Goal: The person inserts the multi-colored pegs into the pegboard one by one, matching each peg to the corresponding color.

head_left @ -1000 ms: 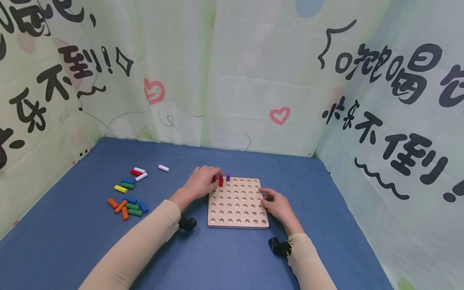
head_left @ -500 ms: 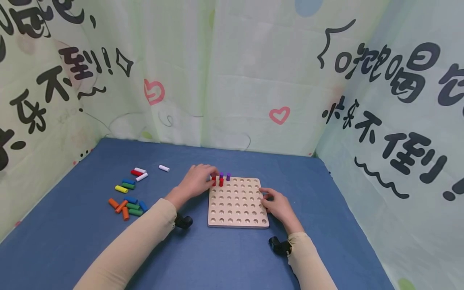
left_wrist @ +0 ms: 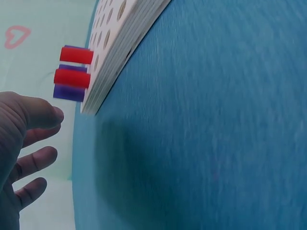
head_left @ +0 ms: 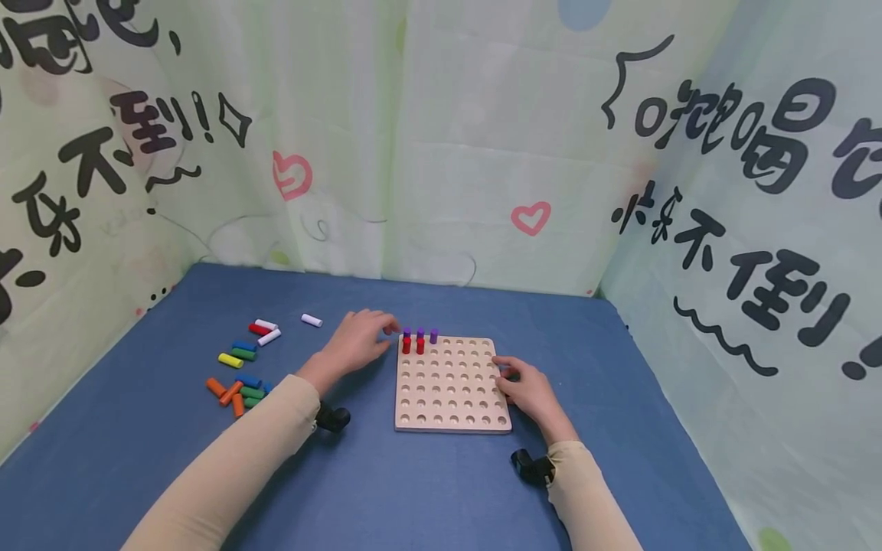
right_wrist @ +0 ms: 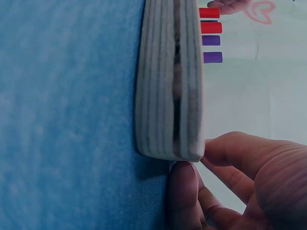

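Wood pegboard (head_left: 444, 396), right edge: right hand (head_left: 529, 390) on it, fingers bent; right wrist view has thumb against the side, forefinger by the top rim. Loose hold, pressure can't be told.
Left hand: bare, thumb and fingers apart and softly bent, nothing in it; just beside the board's far-left corner, no peg contact seen.
Board handling: flat on the blue cloth (head_left: 427, 490); layered edge, dark seam in it. Looks stiff, probably fairly light, may slide if pushed; best held by opposite side edges, away from the holes.
Purple pegs (head_left: 434, 337): three upright in the far row, from the left corner.
Red pegs (head_left: 420, 346): two upright in the next row, in front of the two leftmost purples.
Peg handling: likely light, rigid, hard to break; smooth sides could slip. Take the exposed top between thumb and forefinger, pull straight; neighbours sit close.
Loose pegs, left of board: lying on their sides, may roll. White (head_left: 311, 320) one apart, easy pick; orange (head_left: 216, 387) and green (head_left: 252, 392) in a crowded heap, pinch across the middle; yellow (head_left: 230, 360) near the heap.
Curtain (head_left: 455, 161): behind, printed hearts and lettering.
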`<state>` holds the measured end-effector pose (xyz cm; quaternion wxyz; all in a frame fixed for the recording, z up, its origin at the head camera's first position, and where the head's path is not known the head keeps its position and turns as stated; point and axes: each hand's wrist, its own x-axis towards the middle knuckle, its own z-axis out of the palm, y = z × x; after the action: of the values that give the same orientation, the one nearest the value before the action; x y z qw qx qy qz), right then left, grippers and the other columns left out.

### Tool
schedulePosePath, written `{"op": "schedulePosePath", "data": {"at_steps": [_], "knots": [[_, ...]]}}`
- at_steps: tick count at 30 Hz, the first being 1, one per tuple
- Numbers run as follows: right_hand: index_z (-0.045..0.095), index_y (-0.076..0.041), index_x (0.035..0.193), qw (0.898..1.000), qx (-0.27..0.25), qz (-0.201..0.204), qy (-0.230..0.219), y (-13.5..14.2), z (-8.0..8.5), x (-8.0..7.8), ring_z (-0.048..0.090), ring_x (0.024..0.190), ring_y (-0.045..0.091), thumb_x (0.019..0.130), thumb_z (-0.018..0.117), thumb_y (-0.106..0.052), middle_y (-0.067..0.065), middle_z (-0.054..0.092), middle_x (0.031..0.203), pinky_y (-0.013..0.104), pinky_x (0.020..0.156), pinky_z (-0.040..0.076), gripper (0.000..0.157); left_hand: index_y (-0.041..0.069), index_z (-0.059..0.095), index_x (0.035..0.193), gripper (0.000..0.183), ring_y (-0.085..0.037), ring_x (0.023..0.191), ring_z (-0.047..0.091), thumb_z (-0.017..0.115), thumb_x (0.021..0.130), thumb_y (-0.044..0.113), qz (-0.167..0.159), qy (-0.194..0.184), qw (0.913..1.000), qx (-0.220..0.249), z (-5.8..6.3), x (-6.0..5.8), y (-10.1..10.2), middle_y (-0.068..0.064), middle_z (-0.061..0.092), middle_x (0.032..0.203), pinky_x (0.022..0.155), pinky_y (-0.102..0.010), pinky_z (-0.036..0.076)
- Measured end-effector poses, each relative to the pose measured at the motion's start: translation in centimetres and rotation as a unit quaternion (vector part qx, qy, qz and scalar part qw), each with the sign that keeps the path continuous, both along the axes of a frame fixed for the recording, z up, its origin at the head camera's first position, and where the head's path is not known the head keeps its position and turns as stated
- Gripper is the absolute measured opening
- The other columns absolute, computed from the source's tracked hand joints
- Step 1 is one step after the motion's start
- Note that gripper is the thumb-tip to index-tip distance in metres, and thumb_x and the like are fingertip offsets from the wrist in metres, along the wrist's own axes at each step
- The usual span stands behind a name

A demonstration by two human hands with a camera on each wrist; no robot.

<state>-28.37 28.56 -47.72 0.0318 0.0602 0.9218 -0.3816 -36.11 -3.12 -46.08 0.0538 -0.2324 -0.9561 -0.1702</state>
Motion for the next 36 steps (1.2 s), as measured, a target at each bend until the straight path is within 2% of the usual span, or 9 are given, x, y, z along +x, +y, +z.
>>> {"op": "schedulePosePath", "data": {"at_steps": [7,14,19,36], "knots": [[0.060,-0.012,0.145,1.000,0.001,0.003,0.000,0.0,0.2,0.1,0.061,0.083,0.020,0.100,0.063,-0.013,0.015,0.063,0.116,0.031,0.069,0.056,0.044,0.016,0.072,0.122,0.029,-0.026,0.111,0.062,0.076,0.094,0.014,-0.004,-0.001,1.0000,-0.009,0.4,0.0,-2.0,-0.003,0.072,0.115,0.100,-0.052,0.045],[0.059,-0.011,0.145,1.000,0.005,0.002,0.000,0.1,0.1,0.2,0.060,0.082,0.020,0.100,0.063,-0.012,0.015,0.063,0.116,0.030,0.068,0.055,0.045,0.016,0.072,0.122,0.029,-0.028,0.112,0.061,0.077,0.093,0.015,0.017,-0.007,0.9997,-0.018,0.5,-0.3,-4.4,-0.004,0.072,0.115,0.101,-0.054,0.044],[0.060,-0.011,0.144,1.000,0.006,-0.001,0.002,0.0,0.0,0.2,0.060,0.080,0.019,0.100,0.063,-0.011,0.016,0.063,0.116,0.029,0.067,0.054,0.045,0.014,0.072,0.121,0.028,-0.030,0.112,0.061,0.077,0.093,0.015,0.020,-0.007,0.9995,-0.023,0.7,-0.3,-6.2,-0.006,0.072,0.115,0.101,-0.056,0.044],[0.060,-0.011,0.144,1.000,0.011,0.003,0.004,-0.1,-0.1,-0.1,0.060,0.085,0.021,0.100,0.063,-0.011,0.016,0.063,0.116,0.030,0.068,0.055,0.044,0.011,0.073,0.114,0.019,-0.035,0.107,0.064,0.072,0.096,0.011,0.035,0.009,0.9978,-0.056,1.0,0.1,-12.8,-0.010,0.072,0.113,0.089,-0.058,0.046]]}}
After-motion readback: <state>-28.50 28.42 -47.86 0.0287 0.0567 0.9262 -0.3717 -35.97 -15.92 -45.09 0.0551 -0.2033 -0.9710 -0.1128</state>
